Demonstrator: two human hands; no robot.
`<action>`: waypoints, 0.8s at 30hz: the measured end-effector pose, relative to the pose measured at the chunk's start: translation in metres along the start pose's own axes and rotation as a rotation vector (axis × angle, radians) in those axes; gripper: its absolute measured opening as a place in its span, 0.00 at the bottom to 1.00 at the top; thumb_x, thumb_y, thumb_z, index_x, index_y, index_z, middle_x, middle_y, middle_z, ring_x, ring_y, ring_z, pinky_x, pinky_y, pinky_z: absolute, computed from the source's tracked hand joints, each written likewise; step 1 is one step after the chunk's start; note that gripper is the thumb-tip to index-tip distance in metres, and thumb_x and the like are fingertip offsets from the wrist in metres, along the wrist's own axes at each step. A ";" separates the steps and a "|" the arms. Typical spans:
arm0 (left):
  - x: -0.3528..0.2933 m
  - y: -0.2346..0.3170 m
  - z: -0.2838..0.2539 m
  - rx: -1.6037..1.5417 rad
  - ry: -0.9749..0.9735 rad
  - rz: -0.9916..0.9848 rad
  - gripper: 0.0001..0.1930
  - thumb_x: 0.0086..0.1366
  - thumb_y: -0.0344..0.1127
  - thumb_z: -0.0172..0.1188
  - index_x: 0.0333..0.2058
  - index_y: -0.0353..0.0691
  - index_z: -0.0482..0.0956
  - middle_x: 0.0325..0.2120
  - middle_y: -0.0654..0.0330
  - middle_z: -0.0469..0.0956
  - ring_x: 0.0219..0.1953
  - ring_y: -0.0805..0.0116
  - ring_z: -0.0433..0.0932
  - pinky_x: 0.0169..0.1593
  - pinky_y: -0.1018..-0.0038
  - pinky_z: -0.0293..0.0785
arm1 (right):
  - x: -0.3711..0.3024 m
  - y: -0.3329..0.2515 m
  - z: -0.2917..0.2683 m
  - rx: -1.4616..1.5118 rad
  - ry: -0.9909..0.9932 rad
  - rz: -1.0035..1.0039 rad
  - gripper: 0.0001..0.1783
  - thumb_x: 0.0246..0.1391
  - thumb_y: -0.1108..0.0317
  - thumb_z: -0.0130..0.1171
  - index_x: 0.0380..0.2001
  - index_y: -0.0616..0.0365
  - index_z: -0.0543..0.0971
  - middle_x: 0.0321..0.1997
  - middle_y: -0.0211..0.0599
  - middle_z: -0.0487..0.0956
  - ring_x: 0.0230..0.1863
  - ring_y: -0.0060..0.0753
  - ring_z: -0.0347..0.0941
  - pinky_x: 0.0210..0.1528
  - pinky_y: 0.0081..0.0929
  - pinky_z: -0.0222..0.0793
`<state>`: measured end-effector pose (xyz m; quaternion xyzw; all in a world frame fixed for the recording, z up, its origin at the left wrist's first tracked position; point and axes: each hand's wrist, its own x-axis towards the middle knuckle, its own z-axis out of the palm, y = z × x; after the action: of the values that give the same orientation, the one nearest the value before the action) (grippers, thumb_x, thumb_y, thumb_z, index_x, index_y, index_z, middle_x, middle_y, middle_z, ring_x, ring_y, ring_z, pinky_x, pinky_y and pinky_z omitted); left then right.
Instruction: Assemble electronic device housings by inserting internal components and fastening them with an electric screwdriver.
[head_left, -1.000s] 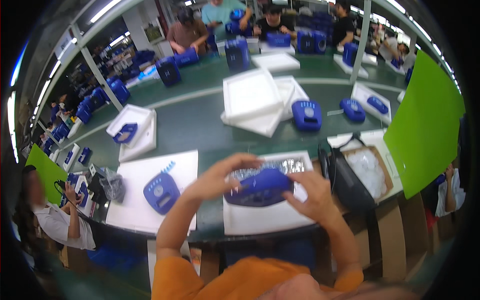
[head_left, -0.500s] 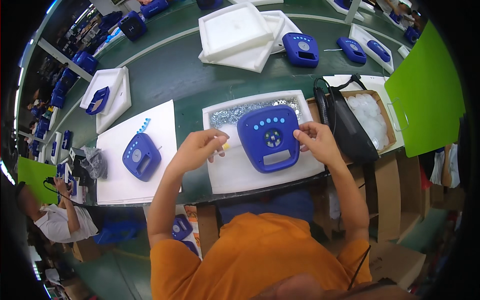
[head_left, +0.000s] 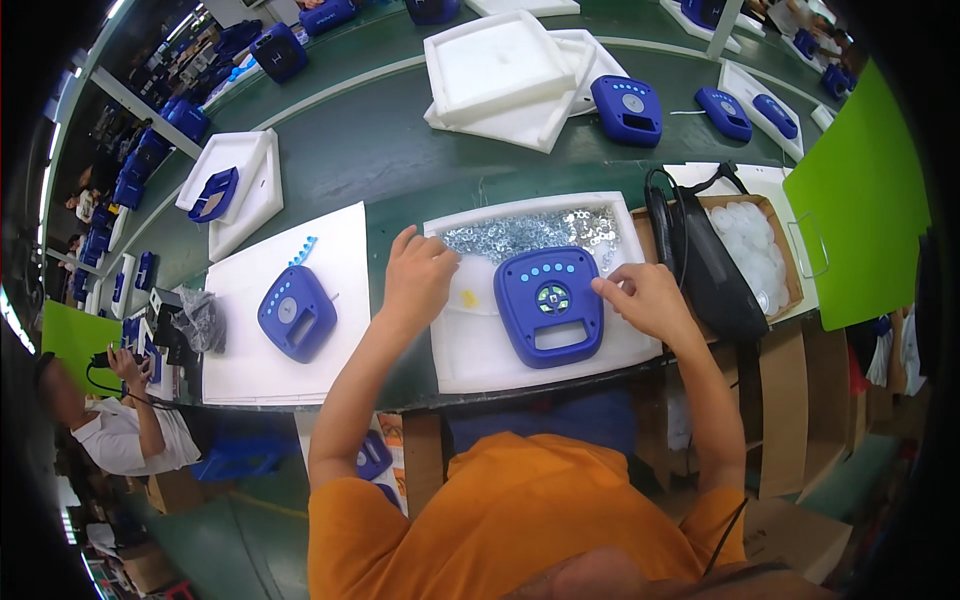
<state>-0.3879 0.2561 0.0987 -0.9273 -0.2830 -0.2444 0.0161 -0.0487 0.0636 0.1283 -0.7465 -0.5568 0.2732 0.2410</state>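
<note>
A blue plastic housing point(head_left: 514, 318) sits over the white foam tray point(head_left: 447, 370) before me. It has a handle slot, a row of light-blue buttons and a round recess with green and white parts. My right hand point(head_left: 650, 303) pinches its right edge between thumb and fingers. Left of the housing, my left hand point(head_left: 418, 280) is closed at the edge of a translucent round disc point(head_left: 472, 285) with a yellow mark. The hand's back hides part of the grip. Behind the housing, many small shiny metal pieces point(head_left: 520, 235) fill the tray's far side.
On the left, a similar blue housing point(head_left: 312, 318) rests on a white board point(head_left: 235, 375). A black bag point(head_left: 725, 285) and a carton of clear discs point(head_left: 795, 285) stand right. Foam trays point(head_left: 500, 70) and blue housings point(head_left: 640, 128) lie farther back. A co-worker point(head_left: 140, 430) is at far left.
My left hand has moved up and turned its back toward me, with the disc now facing up. The housing has come down nearer the tray, my right hand still at its edge.
</note>
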 end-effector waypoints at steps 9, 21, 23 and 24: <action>0.007 -0.007 0.022 0.206 -0.051 0.098 0.06 0.61 0.27 0.63 0.31 0.42 0.90 0.35 0.58 0.83 0.50 0.59 0.84 0.82 0.42 0.61 | -0.020 0.005 -0.007 0.043 0.255 -0.174 0.16 0.67 0.55 0.75 0.42 0.59 0.92 0.28 0.43 0.89 0.29 0.40 0.88 0.37 0.37 0.82; 0.021 0.004 0.022 0.189 -0.014 0.072 0.03 0.64 0.26 0.65 0.34 0.40 0.87 0.34 0.57 0.80 0.47 0.56 0.83 0.84 0.39 0.57 | 0.029 0.155 -0.110 -0.275 0.712 0.092 0.13 0.67 0.57 0.71 0.42 0.54 0.92 0.38 0.47 0.91 0.42 0.55 0.90 0.47 0.52 0.84; 0.030 0.014 0.014 0.103 0.066 0.056 0.02 0.65 0.26 0.67 0.35 0.40 0.86 0.34 0.58 0.81 0.47 0.56 0.83 0.83 0.40 0.58 | 0.038 0.159 -0.111 -0.361 0.672 0.127 0.13 0.66 0.56 0.72 0.42 0.53 0.92 0.40 0.47 0.90 0.45 0.55 0.89 0.49 0.53 0.84; 0.033 0.019 0.010 0.013 0.143 0.039 0.02 0.67 0.26 0.69 0.36 0.41 0.86 0.35 0.58 0.81 0.46 0.56 0.83 0.82 0.42 0.59 | 0.041 0.159 -0.110 -0.448 0.628 0.167 0.13 0.66 0.56 0.72 0.42 0.53 0.93 0.43 0.48 0.90 0.49 0.56 0.88 0.52 0.54 0.83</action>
<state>-0.3497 0.2589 0.1076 -0.9127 -0.2645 -0.3078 0.0473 0.1460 0.0555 0.0977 -0.8706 -0.4391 -0.0779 0.2076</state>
